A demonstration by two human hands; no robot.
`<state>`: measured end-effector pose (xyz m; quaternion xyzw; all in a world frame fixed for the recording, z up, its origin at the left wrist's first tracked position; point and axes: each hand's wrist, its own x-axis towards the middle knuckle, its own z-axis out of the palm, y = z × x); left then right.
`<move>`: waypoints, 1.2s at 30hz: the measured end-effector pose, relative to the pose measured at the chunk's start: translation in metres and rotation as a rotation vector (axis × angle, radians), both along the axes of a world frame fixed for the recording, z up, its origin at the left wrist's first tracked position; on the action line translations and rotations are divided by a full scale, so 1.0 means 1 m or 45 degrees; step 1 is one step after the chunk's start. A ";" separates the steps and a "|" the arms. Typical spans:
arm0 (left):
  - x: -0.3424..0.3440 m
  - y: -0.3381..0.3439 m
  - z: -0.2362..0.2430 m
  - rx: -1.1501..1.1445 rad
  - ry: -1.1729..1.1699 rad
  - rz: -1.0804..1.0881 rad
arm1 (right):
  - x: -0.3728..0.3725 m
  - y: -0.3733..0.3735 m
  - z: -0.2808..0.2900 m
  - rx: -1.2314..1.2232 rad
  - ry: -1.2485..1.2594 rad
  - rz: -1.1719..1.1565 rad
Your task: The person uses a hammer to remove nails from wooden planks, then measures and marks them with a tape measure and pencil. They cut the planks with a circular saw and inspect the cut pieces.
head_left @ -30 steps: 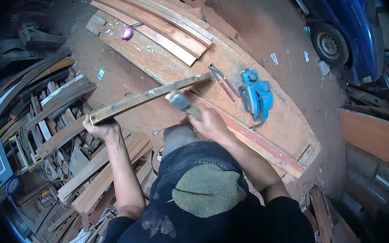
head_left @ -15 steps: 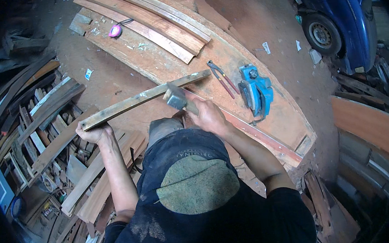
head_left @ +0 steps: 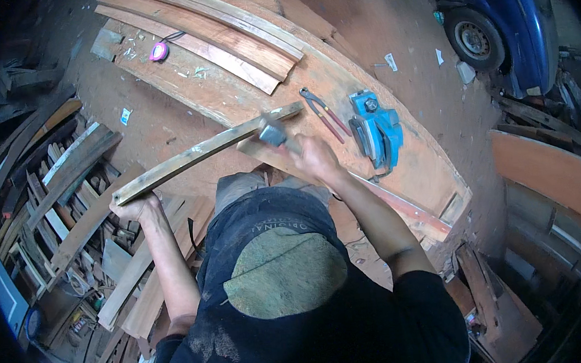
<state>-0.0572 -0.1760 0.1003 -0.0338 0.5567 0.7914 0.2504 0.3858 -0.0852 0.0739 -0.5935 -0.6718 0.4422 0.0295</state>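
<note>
My left hand (head_left: 137, 207) is closed around the near left end of a long, weathered wooden batten (head_left: 199, 152). The batten slants up to the right, its far end over the workbench (head_left: 432, 163). In my right hand (head_left: 316, 157) is a hammer (head_left: 273, 134), its metal head smeared by motion and close to the batten's far part. Whether the head touches the wood I cannot tell. Right of the batten's end lie pincers (head_left: 324, 114) with red handles and a blue electric planer (head_left: 378, 131).
Planed boards (head_left: 225, 47) and a pink tape measure (head_left: 159, 52) lie on the bench's far left. Offcuts (head_left: 67, 199) are heaped on the floor at my left. A blue vehicle (head_left: 524, 26) stands at the far right, near a curved orange-brown panel (head_left: 549, 178).
The hammer and my right hand have shifted to the right along the batten. The whole view has shifted slightly; my left hand still grips the batten's end.
</note>
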 end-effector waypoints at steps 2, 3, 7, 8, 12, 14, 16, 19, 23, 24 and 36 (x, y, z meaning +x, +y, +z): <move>0.000 0.008 -0.001 -0.051 0.019 0.034 | 0.012 0.014 -0.019 -0.024 0.013 -0.074; 0.000 0.009 -0.001 -0.077 0.028 0.063 | 0.015 0.023 -0.023 -0.063 0.011 -0.104; -0.022 -0.002 -0.020 -0.079 -0.005 -0.020 | -0.005 0.012 -0.003 -0.106 -0.060 -0.055; -0.023 -0.003 -0.020 -0.092 -0.037 0.021 | -0.006 0.002 -0.002 -0.098 0.032 0.015; -0.031 -0.011 -0.031 -0.110 0.039 0.072 | 0.004 0.017 0.018 0.007 0.044 0.092; -0.018 -0.004 -0.024 -0.122 0.087 0.068 | 0.018 0.028 -0.011 -0.033 0.036 -0.043; -0.026 -0.009 -0.029 -0.122 0.082 0.079 | 0.012 0.030 -0.021 -0.034 0.018 -0.101; -0.012 0.002 -0.023 -0.104 0.042 0.100 | -0.005 0.007 0.010 0.041 -0.016 0.145; -0.025 -0.012 -0.032 -0.126 0.075 0.109 | 0.009 0.010 -0.011 0.021 0.065 0.170; -0.023 -0.012 -0.032 -0.147 0.076 0.118 | 0.016 0.026 -0.022 -0.124 -0.222 0.105; -0.016 -0.014 -0.031 -0.097 0.033 0.136 | 0.074 0.027 -0.071 -0.638 0.740 -1.036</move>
